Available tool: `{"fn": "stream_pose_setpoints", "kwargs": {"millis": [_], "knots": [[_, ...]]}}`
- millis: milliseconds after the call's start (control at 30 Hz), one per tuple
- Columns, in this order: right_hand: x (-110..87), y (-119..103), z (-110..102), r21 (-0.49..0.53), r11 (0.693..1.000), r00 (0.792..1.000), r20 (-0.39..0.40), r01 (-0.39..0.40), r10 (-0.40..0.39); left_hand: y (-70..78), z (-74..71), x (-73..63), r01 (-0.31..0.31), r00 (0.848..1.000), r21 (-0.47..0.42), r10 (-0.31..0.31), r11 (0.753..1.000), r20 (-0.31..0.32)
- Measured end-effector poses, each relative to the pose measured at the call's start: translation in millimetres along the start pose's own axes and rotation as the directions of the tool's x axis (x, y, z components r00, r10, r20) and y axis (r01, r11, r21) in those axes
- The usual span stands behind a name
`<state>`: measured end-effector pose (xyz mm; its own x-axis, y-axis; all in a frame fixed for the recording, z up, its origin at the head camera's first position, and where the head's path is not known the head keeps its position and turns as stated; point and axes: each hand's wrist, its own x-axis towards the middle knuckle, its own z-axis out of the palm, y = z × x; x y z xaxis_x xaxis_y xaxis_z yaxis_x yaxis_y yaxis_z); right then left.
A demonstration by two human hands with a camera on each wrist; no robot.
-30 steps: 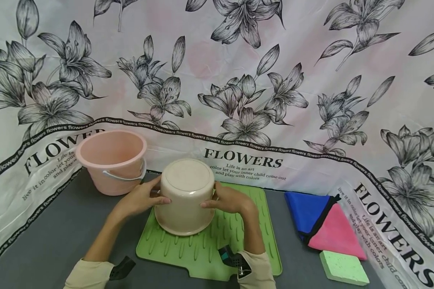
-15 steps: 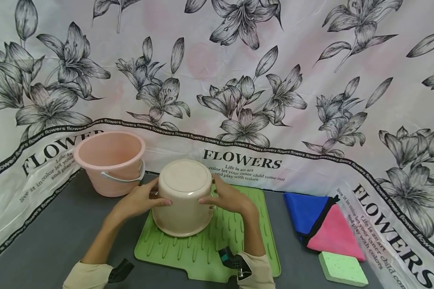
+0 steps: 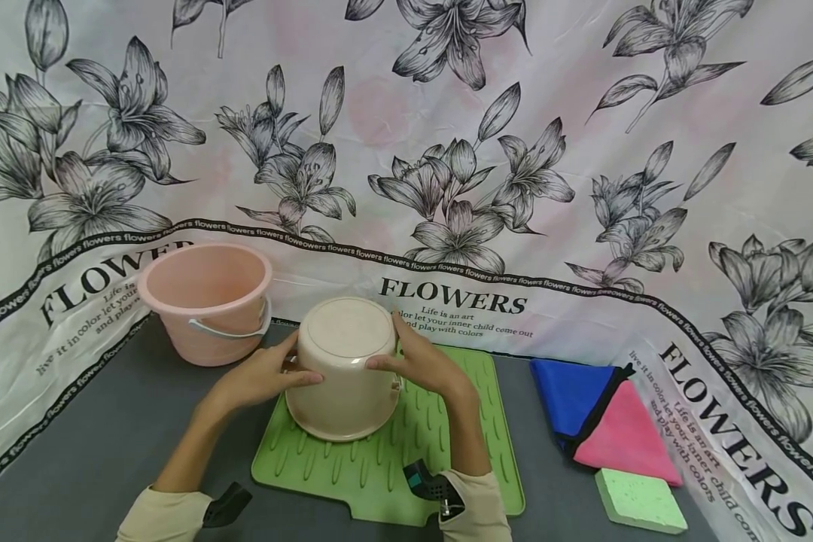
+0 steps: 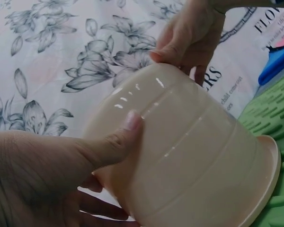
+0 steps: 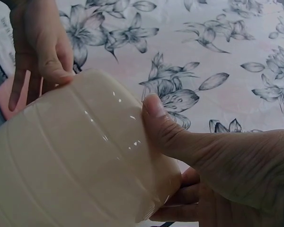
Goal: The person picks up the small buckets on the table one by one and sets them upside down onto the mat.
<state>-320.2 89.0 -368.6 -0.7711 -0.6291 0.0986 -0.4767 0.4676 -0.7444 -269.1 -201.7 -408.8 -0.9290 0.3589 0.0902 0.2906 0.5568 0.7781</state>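
Observation:
A cream bucket (image 3: 342, 399) stands upside down on a green ridged drying mat (image 3: 461, 444), its flat base facing up. My left hand (image 3: 260, 376) grips its left side, thumb across the near wall and the other fingers round behind. On the opposite side my right hand (image 3: 430, 361) holds it near the base, its thumb on the front wall. In the left wrist view the bucket's rim (image 4: 270, 161) lies against the mat. The right wrist view shows the bucket wall (image 5: 71, 156) between both hands; the far fingertips are partly hidden behind it.
A pink bucket (image 3: 210, 331) with a pale handle stands upright at the back left. To the right lie a folded blue and pink cloth (image 3: 623, 425) and a light green sponge (image 3: 640, 500). Behind hangs a flower-printed sheet (image 3: 379, 188).
My right hand has slid slightly up and left on the cream bucket, thumb nearer its base. The left hand keeps its hold, and the bucket stays on the mat.

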Motion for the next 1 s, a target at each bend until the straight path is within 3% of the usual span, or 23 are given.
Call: {"fn": "stream_pose_setpoints", "kwargs": {"millis": [200,333,567,800,867,1000], "knots": [[0.5,1,0,0.013,0.999,0.999,0.023,0.034,-0.034,-4.2,-5.3,-4.7,0.025,0.999,-0.023,-0.024,0.999,0.033],[1.2,1,0,0.032,0.997,0.997,0.036,0.064,-0.065,-5.3,-13.7,-10.6,0.009,1.0,0.011,-0.009,1.0,0.015],[0.4,-1,-1,0.034,0.997,0.996,0.036,0.076,-0.077,-2.9,-33.3,-22.2,-0.004,1.0,-0.009,0.003,1.0,-0.027],[-0.2,-2,-3,0.019,0.999,0.998,0.043,0.046,-0.047,-2.8,-53.7,-37.0,-0.026,0.989,-0.024,0.022,0.999,-0.149],[-0.6,-2,-3,0.02,0.999,0.998,0.045,0.041,-0.042,-5.4,-59.7,-41.8,-0.038,0.981,-0.009,0.036,0.999,-0.191],[-0.4,0,-2,0.029,0.998,0.998,0.044,0.048,-0.05,-14.1,-72.1,-52.8,0.01,0.956,0.068,0.01,0.998,-0.292]]}}
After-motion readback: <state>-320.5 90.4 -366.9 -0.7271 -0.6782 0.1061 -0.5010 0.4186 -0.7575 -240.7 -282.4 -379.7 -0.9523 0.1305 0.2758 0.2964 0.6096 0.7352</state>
